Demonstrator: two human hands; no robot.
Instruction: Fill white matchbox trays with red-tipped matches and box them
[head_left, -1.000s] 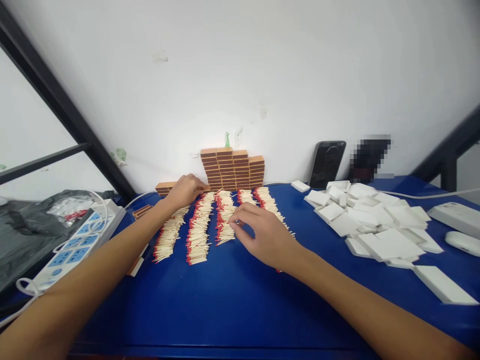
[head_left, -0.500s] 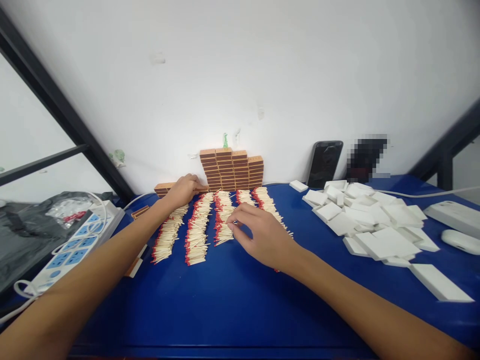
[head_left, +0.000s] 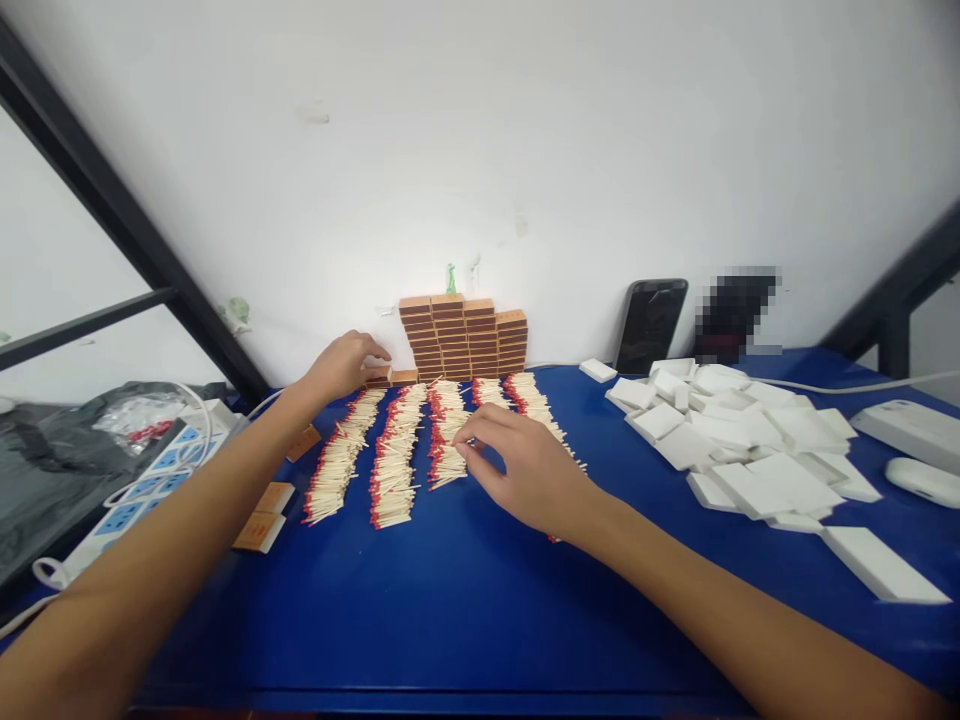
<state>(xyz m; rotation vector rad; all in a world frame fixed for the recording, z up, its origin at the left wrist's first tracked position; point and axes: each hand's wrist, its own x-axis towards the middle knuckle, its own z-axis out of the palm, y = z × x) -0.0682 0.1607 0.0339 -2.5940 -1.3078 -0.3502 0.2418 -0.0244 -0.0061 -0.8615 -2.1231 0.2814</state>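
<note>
My left hand [head_left: 348,364] is at the back left, its fingers curled over a matchbox [head_left: 379,377] lying low by the wall. A second matchbox [head_left: 405,378] lies just to its right, at the foot of a stepped stack of matchboxes [head_left: 450,340]. My right hand [head_left: 521,465] hovers over the middle rows, thumb and index finger pinched together; whatever is between them is too small to make out. Long rows of red-tipped matches [head_left: 397,455] run from the stack towards me, some partly hidden behind the right hand.
Several loose matchboxes [head_left: 259,532] lie beside my left forearm. A power strip [head_left: 154,475] and a black plastic bag [head_left: 45,450] are at the left. A heap of white boxes [head_left: 720,430] covers the right side, with a phone [head_left: 651,325] leaning on the wall behind.
My left hand has shifted left along the wall, away from the matchbox beside the stack, and now rests at the one left of it. The right hand has stayed almost still.
</note>
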